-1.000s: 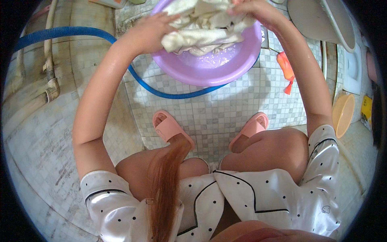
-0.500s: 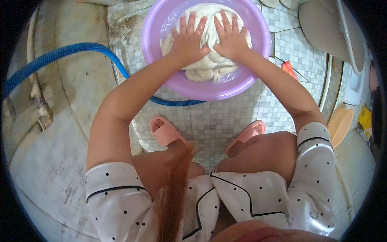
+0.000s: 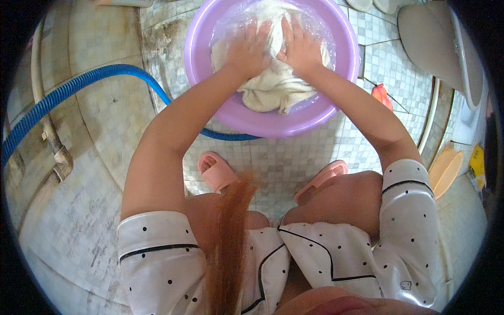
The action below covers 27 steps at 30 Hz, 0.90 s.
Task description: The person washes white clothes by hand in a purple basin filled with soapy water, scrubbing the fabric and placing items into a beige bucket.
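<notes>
Down into the purple basin (image 3: 278, 126) go two bare arms, and the left hand (image 3: 245, 55) presses on the white cloth (image 3: 275, 92), fingers spread, clasping nothing that shows! Just beside it the right hand (image 3: 304, 52) leans in as well, fingers fanned out, blurred by the water, open rather than curled round a fold! The cloth sits bunched in the basin's water, bulging toward the person, while a blue hose (image 3: 107, 73) curves in from the left to the basin's near edge
</notes>
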Each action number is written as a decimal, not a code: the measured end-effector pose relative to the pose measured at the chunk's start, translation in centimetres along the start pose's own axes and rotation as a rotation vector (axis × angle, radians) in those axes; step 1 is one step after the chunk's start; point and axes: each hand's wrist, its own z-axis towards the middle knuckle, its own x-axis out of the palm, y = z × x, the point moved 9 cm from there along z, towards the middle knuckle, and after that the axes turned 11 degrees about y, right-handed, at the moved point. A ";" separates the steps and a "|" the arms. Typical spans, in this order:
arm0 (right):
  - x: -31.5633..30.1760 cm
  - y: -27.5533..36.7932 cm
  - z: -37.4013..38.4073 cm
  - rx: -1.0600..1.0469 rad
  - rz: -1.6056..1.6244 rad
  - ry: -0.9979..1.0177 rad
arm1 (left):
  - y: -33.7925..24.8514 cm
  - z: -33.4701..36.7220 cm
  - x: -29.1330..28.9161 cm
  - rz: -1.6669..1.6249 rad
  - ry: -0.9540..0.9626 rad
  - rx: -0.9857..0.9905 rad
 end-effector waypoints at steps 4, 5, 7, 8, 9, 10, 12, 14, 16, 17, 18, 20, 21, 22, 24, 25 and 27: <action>0.2 0.2 0.1 -0.036 0.187 0.071 | 0.5 0.0 -0.2 -0.093 -0.017 0.002; 0.5 0.0 0.3 -0.036 0.184 0.063 | 0.3 -0.2 -0.5 -0.024 -0.036 -0.007; -2.2 1.9 -1.1 -0.243 -0.072 -0.385 | 0.2 -0.3 -0.7 0.045 -0.056 -0.019; -2.0 1.6 -0.8 -0.244 -0.074 -0.388 | 0.2 -0.1 -0.9 0.033 -0.065 -0.008; -1.6 2.1 -0.6 -0.268 -0.143 -0.351 | 0.1 -0.2 -1.0 0.020 -0.071 -0.002; -1.1 2.5 -0.5 -0.292 -0.211 -0.314 | 0.0 -0.3 -1.0 0.018 -0.071 -0.005; -1.0 2.8 -0.4 -0.299 -0.206 -0.263 | 0.4 -0.2 0.2 0.142 0.081 -0.084; -0.8 3.1 -0.2 -0.308 -0.199 -0.213 | 0.7 -0.1 0.6 0.147 0.054 -0.072; -0.9 2.6 -0.2 -0.274 -0.191 -0.248 | 0.6 0.2 0.7 0.152 0.026 -0.051; -0.8 2.6 -0.2 -0.275 -0.192 -0.249 | 0.6 0.3 0.6 0.065 -0.004 -0.016; -0.8 2.4 -0.3 -0.288 -0.115 -0.248 | 0.5 0.2 0.4 -0.022 -0.033 0.021; -0.9 2.1 -0.3 -0.299 -0.039 -0.247 | 0.5 0.3 0.4 -0.003 -0.042 0.003; -0.8 2.3 -0.2 -0.311 -0.040 -0.244 | 0.7 0.3 0.4 0.016 -0.049 -0.017; -0.8 2.3 -0.2 -0.323 -0.042 -0.241 | 0.7 0.3 0.4 0.014 -0.049 -0.018; -1.0 2.5 -0.2 -0.317 -0.073 -0.247 | 0.5 0.0 0.1 0.121 -0.100 -0.020; -1.1 2.7 -0.3 -0.312 -0.104 -0.254 | 0.6 0.0 0.1 0.122 -0.099 -0.024; -1.3 2.5 -0.3 -0.269 -0.142 -0.219 | 0.6 0.0 -0.2 0.042 -0.135 0.004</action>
